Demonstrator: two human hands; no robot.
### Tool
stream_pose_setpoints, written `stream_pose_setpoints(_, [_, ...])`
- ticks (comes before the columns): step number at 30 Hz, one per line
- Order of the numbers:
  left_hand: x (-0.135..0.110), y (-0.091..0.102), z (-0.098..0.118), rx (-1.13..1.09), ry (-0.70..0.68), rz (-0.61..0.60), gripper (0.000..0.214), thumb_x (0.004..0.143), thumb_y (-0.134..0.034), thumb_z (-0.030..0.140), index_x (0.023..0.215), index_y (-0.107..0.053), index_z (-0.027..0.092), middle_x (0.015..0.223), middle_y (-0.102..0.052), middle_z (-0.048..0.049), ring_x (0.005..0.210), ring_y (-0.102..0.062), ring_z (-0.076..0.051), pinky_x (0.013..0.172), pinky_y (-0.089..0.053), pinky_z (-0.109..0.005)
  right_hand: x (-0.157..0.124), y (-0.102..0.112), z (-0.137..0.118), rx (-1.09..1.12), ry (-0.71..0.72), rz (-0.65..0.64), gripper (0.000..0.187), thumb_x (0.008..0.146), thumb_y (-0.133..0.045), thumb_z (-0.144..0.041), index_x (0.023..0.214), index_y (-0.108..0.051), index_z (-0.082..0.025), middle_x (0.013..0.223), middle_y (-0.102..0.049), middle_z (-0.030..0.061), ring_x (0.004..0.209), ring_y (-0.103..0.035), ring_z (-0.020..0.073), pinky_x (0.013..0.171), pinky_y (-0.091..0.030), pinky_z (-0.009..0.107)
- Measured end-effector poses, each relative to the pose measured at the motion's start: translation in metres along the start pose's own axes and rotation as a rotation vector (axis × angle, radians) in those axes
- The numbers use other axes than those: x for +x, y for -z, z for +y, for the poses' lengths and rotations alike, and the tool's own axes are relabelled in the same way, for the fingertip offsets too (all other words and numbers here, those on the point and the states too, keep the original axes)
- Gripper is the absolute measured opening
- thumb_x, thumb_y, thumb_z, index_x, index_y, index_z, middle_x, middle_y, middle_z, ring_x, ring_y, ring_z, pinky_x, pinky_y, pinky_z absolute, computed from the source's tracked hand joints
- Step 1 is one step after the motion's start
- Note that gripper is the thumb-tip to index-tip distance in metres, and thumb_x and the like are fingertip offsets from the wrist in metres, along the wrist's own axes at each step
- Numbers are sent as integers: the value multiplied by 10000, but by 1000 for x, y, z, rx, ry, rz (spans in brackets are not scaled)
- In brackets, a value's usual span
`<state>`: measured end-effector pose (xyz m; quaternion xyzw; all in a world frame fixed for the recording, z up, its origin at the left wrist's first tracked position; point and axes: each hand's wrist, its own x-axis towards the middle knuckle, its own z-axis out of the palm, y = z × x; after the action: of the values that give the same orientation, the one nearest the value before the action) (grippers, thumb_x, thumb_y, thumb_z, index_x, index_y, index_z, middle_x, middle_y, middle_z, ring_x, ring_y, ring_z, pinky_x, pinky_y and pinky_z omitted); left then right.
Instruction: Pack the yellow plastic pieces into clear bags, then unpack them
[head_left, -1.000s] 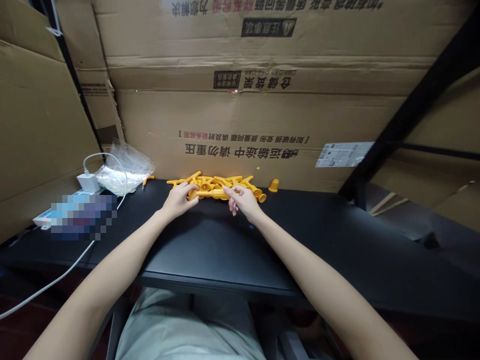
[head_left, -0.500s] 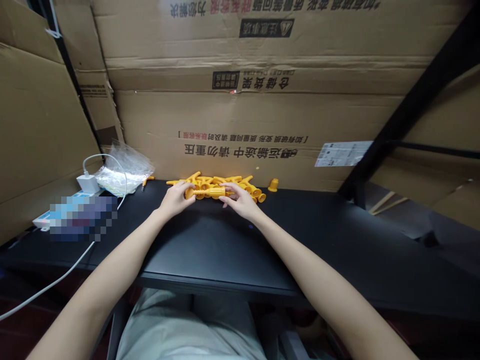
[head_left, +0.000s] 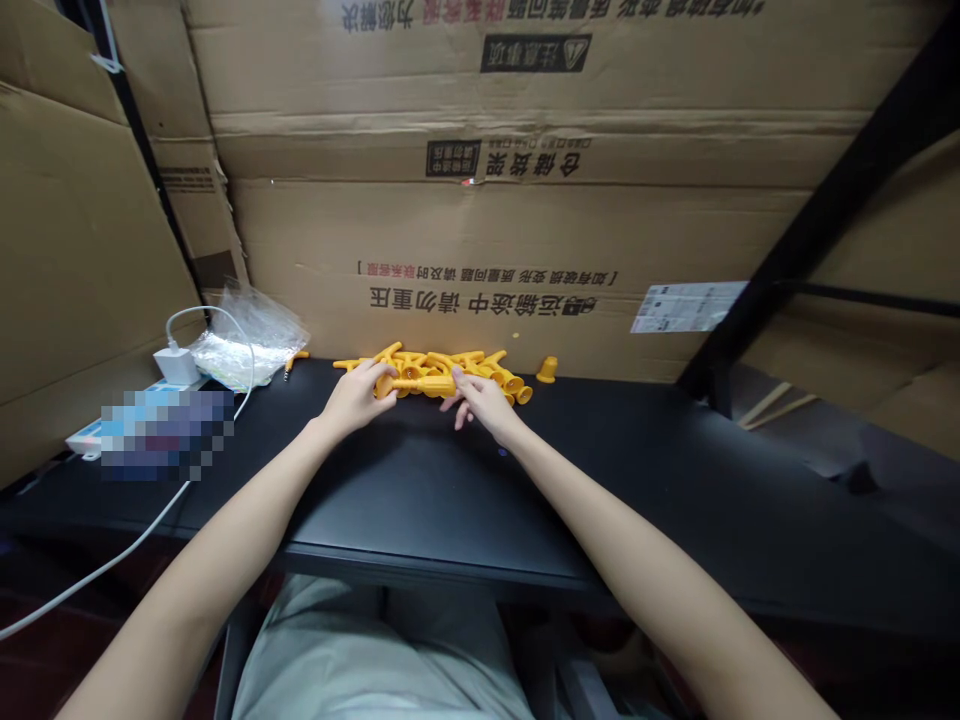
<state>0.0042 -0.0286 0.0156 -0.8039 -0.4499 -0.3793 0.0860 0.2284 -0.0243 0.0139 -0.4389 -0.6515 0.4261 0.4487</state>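
A yellow plastic part [head_left: 426, 385], with a narrow stem and a thicker ribbed right end, is held level between my two hands above the black table [head_left: 390, 490]. My left hand [head_left: 355, 396] closes around the left end, where a round yellow piece shows between thumb and fingers. Thumb and forefinger of my right hand [head_left: 484, 402] pinch the thick right end, its other fingers hanging loosely below. Right behind the hands lies a pile of similar yellow parts [head_left: 491, 368], some T-shaped and some with round flared ends. The hands partly cover the pile.
A yellow cap-like piece [head_left: 547, 369] stands alone to the right. On the left are a clear plastic bag [head_left: 244, 345], a yellow-handled piece [head_left: 289, 368], a white charger [head_left: 174, 366] with its cable [head_left: 154, 525], and a blurred-out item. Cardboard [head_left: 487, 220] walls the back.
The fingers of my right hand have shifted: thumb and forefinger now pinch the thick end from above, and the lower fingers have dropped. My left hand stays nearly in place.
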Motion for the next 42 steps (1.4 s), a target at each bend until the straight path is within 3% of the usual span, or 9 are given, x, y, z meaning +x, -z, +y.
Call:
stream_pose_setpoints(3, [0, 1, -2, 17, 17, -9, 207, 755, -644, 263, 949, -606, 202, 898, -642, -31, 788, -597, -159, 720, -460, -263, 0, 3, 1, 21, 128, -54, 447, 801, -615, -440, 1179, -564, -207, 896, -698, 42, 524, -639, 110, 483, -476, 217])
stream_pose_setpoints(6, [0, 1, -4, 26, 26, 0, 215, 776, -639, 333, 938, -607, 196, 871, -636, -29, 759, -593, -154, 687, -448, -258, 0, 5, 3, 32, 198, -131, 521, 777, -652, -359, 1269, -522, -251, 1021, -675, 41, 618, -660, 122, 588, -527, 262])
stream_pose_setpoints(12, [-1, 0, -5, 4, 1, 16, 211, 782, -635, 360, 914, -604, 199, 843, -638, -19, 775, -591, -154, 692, -441, -254, 4, 4, 10, 80, 200, -114, 456, 774, -654, -375, 1200, -578, -233, 913, -696, 31, 591, -655, 132, 624, -547, 303])
stream_pose_setpoints(21, [-2, 0, -4, -10, 1, 24, 206, 773, -647, 348, 910, -600, 201, 843, -651, -19, 782, -593, -156, 707, -449, -259, 2, 2, 7, 122, 90, -41, 464, 729, -691, -474, 1085, -626, -184, 731, -708, 33, 516, -641, 143, 535, -538, 290])
stream_pose_setpoints(27, [-3, -2, -4, -25, -5, 18, 209, 773, -647, 355, 907, -596, 204, 848, -658, -32, 767, -595, -163, 711, -459, -273, -4, -5, -2, 124, -13, 15, 426, 741, -656, -549, 895, -639, -153, 609, -675, 26, 436, -608, 124, 437, -469, 232])
stream_pose_setpoints(33, [-3, -3, -1, -26, -16, 10, 206, 784, -633, 357, 918, -595, 206, 876, -654, -37, 797, -602, -167, 742, -463, -280, -9, -10, -11, 166, -128, 55, 448, 766, -602, -600, 681, -540, -165, 533, -651, 35, 392, -581, 106, 386, -416, 189])
stream_pose_setpoints(42, [-3, -3, -1, -21, -3, -27, 218, 792, -618, 375, 930, -597, 208, 877, -648, -39, 826, -609, -179, 746, -464, -288, -10, -13, -12, 247, -237, 38, 422, 789, -569, -610, 734, -542, -192, 539, -662, 49, 389, -584, 139, 381, -469, 235])
